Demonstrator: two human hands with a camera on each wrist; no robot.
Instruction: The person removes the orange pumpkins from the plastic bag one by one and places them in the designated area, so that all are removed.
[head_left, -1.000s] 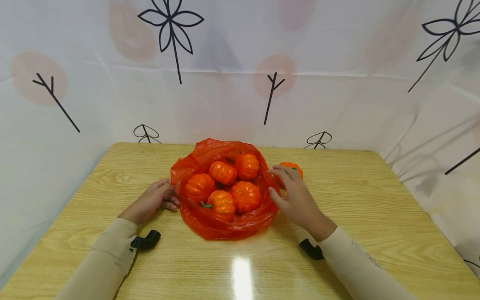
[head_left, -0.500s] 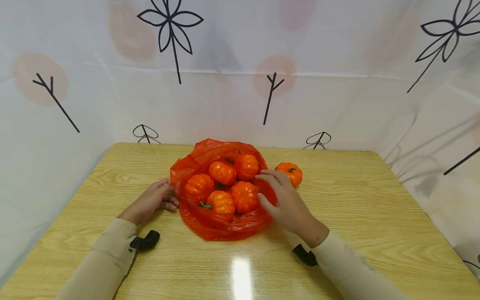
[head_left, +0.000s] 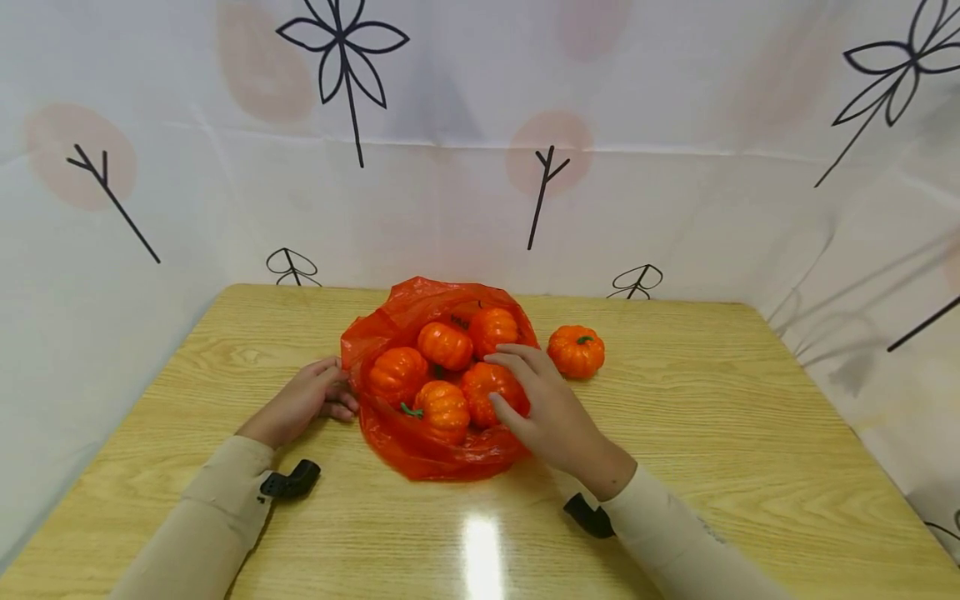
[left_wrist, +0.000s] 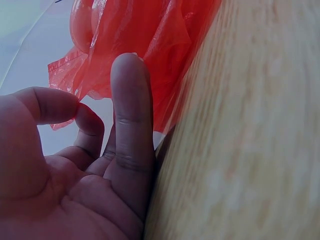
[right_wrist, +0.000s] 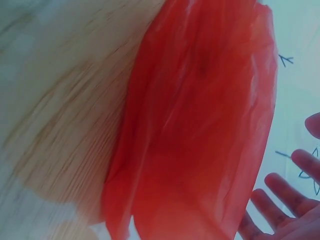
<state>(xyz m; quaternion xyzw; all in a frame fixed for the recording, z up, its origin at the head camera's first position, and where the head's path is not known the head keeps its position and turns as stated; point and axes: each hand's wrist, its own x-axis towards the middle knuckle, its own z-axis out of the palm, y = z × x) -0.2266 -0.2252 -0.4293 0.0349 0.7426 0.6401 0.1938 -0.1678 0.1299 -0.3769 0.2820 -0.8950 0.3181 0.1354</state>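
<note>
A red plastic bag (head_left: 442, 458) stands with its mouth spread wide on the table, several small orange pumpkins (head_left: 397, 377) inside it. My left hand (head_left: 306, 400) pinches the bag's left edge between thumb and index finger; the left wrist view shows the thin red film (left_wrist: 70, 75) at those fingertips. Over the bag's right side hovers my right hand (head_left: 553, 417), fingers spread and holding nothing, partly covering a speckled pumpkin (head_left: 482, 392). In the right wrist view its fingers (right_wrist: 282, 192) lie beyond the bag's outer wall. One more pumpkin (head_left: 576, 352) with a green stem sits outside, right of the bag.
The wood-grain table (head_left: 735, 433) reaches back to a white cloth (head_left: 450, 200) printed with black plant drawings. Black wrist-worn pieces (head_left: 291, 481) stick out from both beige sleeves (head_left: 195, 517).
My right hand has moved left, from beside the lone pumpkin to above the pumpkins in the bag, uncovering the lone one. The left hand has stayed at the bag's edge.
</note>
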